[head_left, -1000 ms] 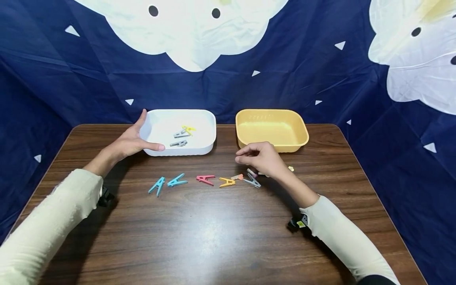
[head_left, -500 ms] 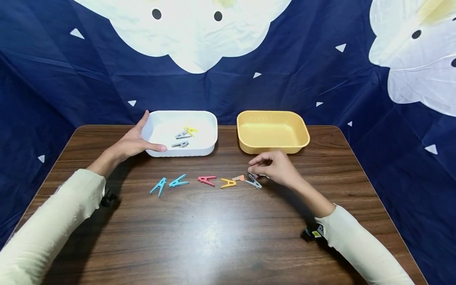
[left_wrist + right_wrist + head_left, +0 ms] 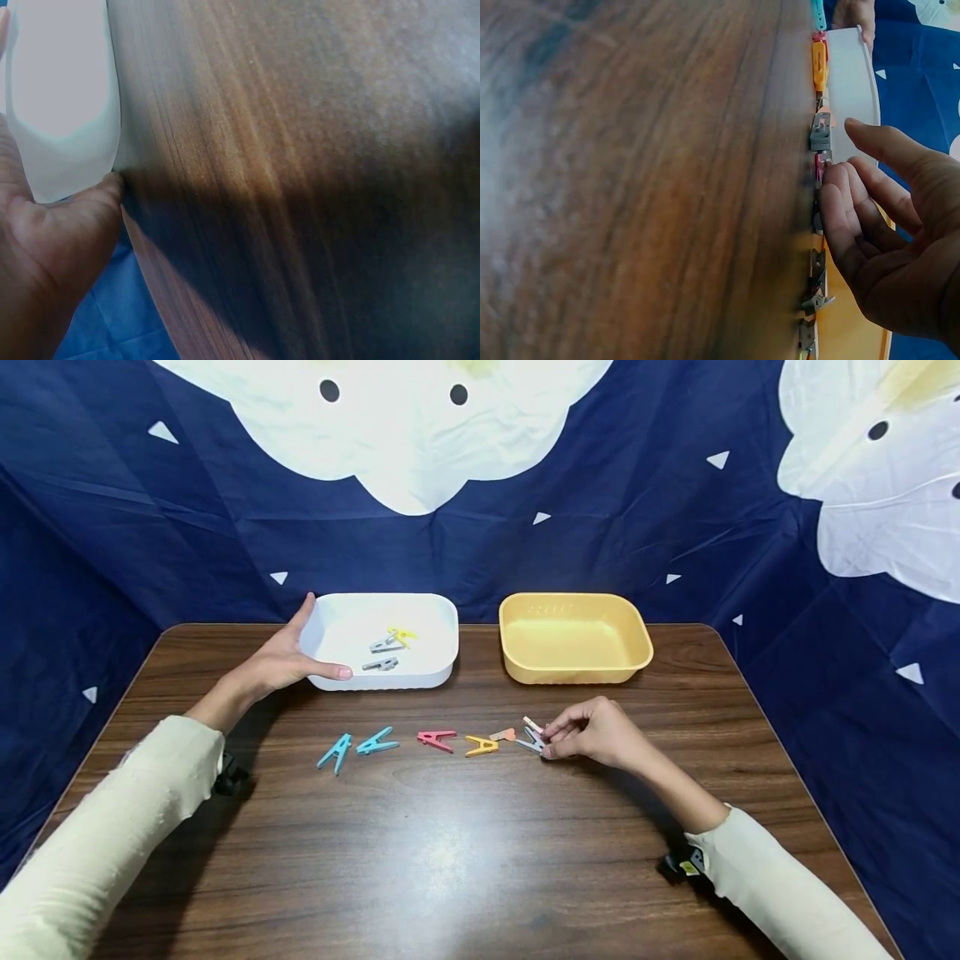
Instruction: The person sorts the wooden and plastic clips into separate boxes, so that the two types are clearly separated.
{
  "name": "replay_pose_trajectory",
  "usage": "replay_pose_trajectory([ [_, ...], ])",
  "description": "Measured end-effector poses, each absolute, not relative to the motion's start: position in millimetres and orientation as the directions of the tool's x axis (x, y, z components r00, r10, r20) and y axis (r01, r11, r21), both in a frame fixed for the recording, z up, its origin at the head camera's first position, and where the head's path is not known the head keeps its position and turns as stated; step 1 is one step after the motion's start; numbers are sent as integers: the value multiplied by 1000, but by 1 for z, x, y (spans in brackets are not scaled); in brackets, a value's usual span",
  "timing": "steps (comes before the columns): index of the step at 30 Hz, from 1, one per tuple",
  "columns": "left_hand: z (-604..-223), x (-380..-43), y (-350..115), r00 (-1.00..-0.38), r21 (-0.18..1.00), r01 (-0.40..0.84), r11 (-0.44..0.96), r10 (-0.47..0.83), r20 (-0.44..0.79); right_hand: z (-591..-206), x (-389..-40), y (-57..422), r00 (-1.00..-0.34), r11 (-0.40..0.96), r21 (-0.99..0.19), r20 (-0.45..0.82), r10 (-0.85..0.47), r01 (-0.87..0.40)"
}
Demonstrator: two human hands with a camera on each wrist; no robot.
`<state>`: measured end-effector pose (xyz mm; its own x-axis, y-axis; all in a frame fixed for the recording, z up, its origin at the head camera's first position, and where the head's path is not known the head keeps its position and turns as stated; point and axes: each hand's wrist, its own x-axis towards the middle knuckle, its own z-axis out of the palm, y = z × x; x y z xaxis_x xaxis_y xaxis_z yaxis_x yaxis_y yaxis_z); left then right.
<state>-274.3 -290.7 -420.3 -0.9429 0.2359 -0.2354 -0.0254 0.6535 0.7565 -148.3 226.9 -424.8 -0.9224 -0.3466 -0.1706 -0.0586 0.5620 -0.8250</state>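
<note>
Gray clip [image 3: 537, 744] — legs splay left, axis slants toward right hand [image 3: 602, 735]; fingers parted, nearer person than earlier — left hand [image 3: 277, 663] wide.

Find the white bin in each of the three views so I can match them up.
Head: the white bin sits left of centre, near the far edge of the table.
Left wrist: the white bin is at the upper left, cut off by the frame.
Right wrist: the white bin is at the upper right, just right of the orange clip.
Shared landmark: the left hand against the bin's end.
</note>
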Motion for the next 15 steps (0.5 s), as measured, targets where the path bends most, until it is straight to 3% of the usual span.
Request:
replay_pose_trajectory([
  [7, -422, -274, -292, -944, 760, -29, 649, 232, -234, -431, -149, 225, -903, 529, -848, -192, -384, -45],
  [15, -420, -274, -290, -944, 767, -32, 641, 233, -234, -428, -149, 225, -908, 599, -796, -183, -378, -89],
])
